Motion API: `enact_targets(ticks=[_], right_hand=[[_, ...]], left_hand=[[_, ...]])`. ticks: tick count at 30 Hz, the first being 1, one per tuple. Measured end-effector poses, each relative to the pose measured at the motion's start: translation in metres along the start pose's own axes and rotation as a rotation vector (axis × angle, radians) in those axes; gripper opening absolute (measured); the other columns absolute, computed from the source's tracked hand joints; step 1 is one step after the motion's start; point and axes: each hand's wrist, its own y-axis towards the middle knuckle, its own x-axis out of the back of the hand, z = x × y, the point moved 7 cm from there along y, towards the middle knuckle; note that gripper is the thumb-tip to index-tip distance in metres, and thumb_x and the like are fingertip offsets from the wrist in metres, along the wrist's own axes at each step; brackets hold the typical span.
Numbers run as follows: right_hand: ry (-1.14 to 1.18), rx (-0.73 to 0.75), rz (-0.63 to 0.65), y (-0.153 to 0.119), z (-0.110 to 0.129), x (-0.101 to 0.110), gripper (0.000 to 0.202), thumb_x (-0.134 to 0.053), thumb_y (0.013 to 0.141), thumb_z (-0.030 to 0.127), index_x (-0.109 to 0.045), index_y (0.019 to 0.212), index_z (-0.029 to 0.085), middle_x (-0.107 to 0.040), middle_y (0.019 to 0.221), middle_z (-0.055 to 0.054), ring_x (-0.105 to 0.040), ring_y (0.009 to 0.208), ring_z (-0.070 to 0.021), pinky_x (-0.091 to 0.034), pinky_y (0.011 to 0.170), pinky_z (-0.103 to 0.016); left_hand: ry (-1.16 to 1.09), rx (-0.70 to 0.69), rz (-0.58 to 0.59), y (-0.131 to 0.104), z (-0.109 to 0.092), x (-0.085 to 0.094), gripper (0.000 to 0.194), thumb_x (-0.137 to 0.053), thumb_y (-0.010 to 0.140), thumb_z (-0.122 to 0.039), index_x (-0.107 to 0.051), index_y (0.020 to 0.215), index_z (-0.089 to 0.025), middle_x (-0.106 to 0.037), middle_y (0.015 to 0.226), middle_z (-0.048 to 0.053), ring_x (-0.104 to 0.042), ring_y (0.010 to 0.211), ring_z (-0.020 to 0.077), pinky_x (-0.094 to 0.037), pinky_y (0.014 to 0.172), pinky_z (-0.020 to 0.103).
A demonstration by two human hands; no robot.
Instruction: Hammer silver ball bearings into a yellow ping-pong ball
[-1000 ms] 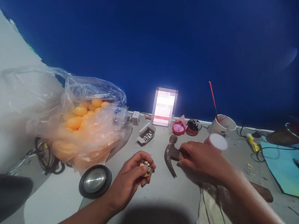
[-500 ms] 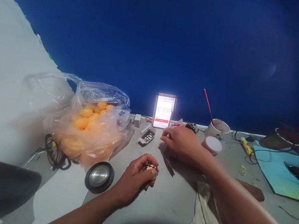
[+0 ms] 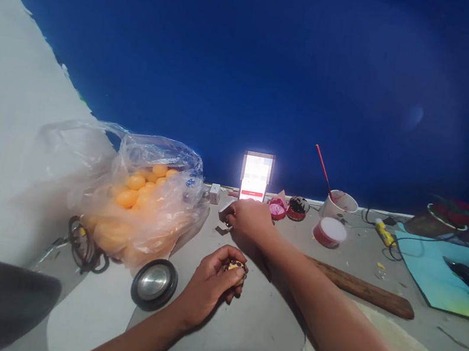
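1. Head view, near middle: the left hand (image 3: pixel 216 283) has its thumb and fingers clamped on a small rounded piece (image 3: pixel 237 268), yellow with dark spots. The piece is held just above the table (image 3: pixel 261 336), and the hand hides much of it.
2. Head view, farther off in the middle: the right hand (image 3: pixel 254 219) reaches across to a small open box (image 3: pixel 224 213), its fingertips at the right side of the opening. Whether those fingers are together, apart or gripping something, I cannot tell; the back of the hand covers them.
3. Head view, far middle: a lit phone (image 3: pixel 254 177) stands upright just beyond the right hand. A small white carton (image 3: pixel 214 194) stands to its left; to its right, side by side, are a cup of pink paint (image 3: pixel 277 208) and a dark-topped cup (image 3: pixel 298 209).
4. Head view, left: a clear plastic bag (image 3: pixel 162 150) holds orange balls (image 3: pixel 126 199). On its near side are a coiled cable (image 3: pixel 87 250) and a round lid (image 3: pixel 154 283) with a black rim, the lid lying just left of the left hand.
5. Head view, right: a wooden handle (image 3: pixel 363 288) runs behind the right forearm, with a pale cloth (image 3: pixel 391 339) nearer. Farther off are a lidded tub (image 3: pixel 329 233) and a white cup (image 3: pixel 345 202) with a red stick (image 3: pixel 323 166) leaning in it. A yellow tube (image 3: pixel 385 232) lies left of a blue sheet (image 3: pixel 422 264).
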Motion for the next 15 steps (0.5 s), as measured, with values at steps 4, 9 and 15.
enact_targets(ticks=[4,9,15], right_hand=[[0.023,-0.008,-0.013,0.002,-0.001,-0.006,0.026,-0.056,0.093,0.031,-0.081,0.101,0.031,-0.079,0.102,-0.008,-0.072,0.092,-0.0259,-0.047,0.074,-0.032],[0.085,-0.040,-0.049,0.000,-0.005,-0.004,0.027,-0.055,0.095,0.033,-0.079,0.104,0.025,-0.078,0.106,-0.012,-0.071,0.096,-0.0269,-0.046,0.077,-0.033],[0.281,-0.062,-0.092,0.002,-0.017,0.002,0.028,-0.049,0.097,0.031,-0.075,0.094,0.020,-0.078,0.102,-0.010,-0.069,0.092,-0.0230,-0.044,0.073,-0.029]], left_hand=[[-0.001,0.009,0.006,0.000,-0.001,0.000,0.036,-0.074,0.084,-0.047,-0.059,0.099,-0.017,-0.059,0.076,0.000,-0.060,0.064,0.0124,-0.044,0.053,0.023],[-0.021,0.010,0.011,0.002,0.001,0.001,0.038,-0.075,0.084,-0.048,-0.060,0.099,-0.017,-0.060,0.077,0.001,-0.060,0.064,0.0127,-0.043,0.053,0.023],[-0.020,0.020,0.008,0.001,0.001,0.002,0.038,-0.076,0.083,-0.048,-0.061,0.099,-0.017,-0.062,0.078,0.001,-0.059,0.063,0.0122,-0.043,0.053,0.023]])
